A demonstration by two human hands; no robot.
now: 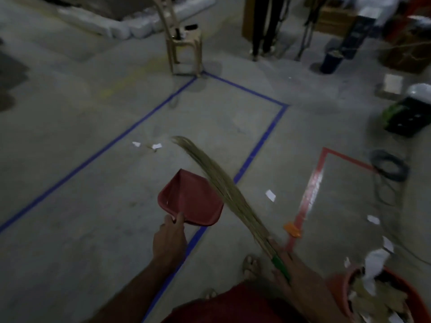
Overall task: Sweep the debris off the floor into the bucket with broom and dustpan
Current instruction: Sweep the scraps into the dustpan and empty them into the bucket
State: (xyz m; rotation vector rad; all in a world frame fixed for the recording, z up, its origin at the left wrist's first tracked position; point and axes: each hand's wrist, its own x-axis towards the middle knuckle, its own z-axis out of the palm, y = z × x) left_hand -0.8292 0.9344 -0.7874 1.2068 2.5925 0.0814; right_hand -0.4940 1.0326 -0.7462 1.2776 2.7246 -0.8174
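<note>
Mid-sweep, dustpan in one hand and broom in the other

Concrete floor [70, 159] with blue tape lines [98, 155], dim room, chair [184, 50] at the far corner. Bucket [345, 290] sits at the near right edge, already full, so more could spill. Left hand [170, 236] grips the red dustpan [191, 201]; right hand [283, 264] is wrapped round the broom [224, 183]. A wide swing might scatter the paper scraps [156, 146] over the tape.

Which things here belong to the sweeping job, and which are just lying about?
Job: straw broom with green handle in the right hand; red plastic dustpan in the left hand; orange bucket; white paper scraps.

Lying about: beige plastic chair; coiled black cable; dark blue bin.
</note>
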